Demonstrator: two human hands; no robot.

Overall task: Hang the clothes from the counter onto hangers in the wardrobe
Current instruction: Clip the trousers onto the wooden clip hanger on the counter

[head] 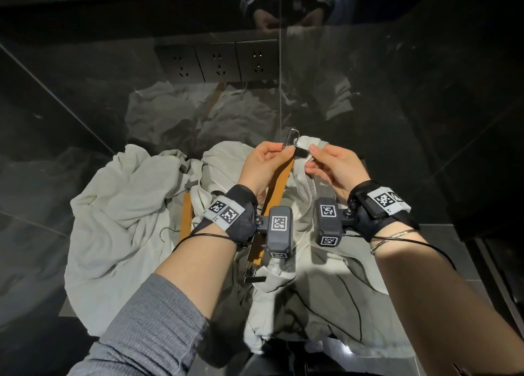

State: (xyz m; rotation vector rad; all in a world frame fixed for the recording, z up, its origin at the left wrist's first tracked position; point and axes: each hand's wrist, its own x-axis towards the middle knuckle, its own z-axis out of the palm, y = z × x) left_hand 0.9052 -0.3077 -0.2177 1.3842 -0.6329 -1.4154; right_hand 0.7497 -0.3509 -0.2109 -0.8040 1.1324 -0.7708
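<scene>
- Dark glossy stone forms the worktop [37, 194] and the wall behind it, both mirror-like; a row of wall sockets [218, 62] sits at 12 o'clock above the pile of clothes.
- Pale grey-white garments [113, 234] lie heaped across the middle of the worktop, spreading from 9 o'clock to 5 o'clock; their near folds hang over the front edge at 6 o'clock.
- A wooden clip hanger [279, 183] lies on the heap along the 12-to-6 line, its metal hook [292, 140] at the far end and a metal clip at the near end, around 6 o'clock of the hands.
- A second wooden hanger [186, 217] lies at 9 o'clock of the left wrist, partly under cloth, with a thin wire hook beside it.
- The left hand [263, 163] pinches the black clip [300, 152] at the far end of the first hanger, thumb and forefinger pressed together on it.
- The right hand [331, 166] pinches the other end of that clip, with a fold of pale cloth just below its fingers; whether the cloth is inside the grip I cannot tell.
- Both wrists carry black straps with grey marker blocks.
- Bare worktop shows at 9 o'clock and at 3 o'clock of the pile; the wall stands close behind at 12 o'clock.
- The worktop's right edge runs at 4 o'clock.
</scene>
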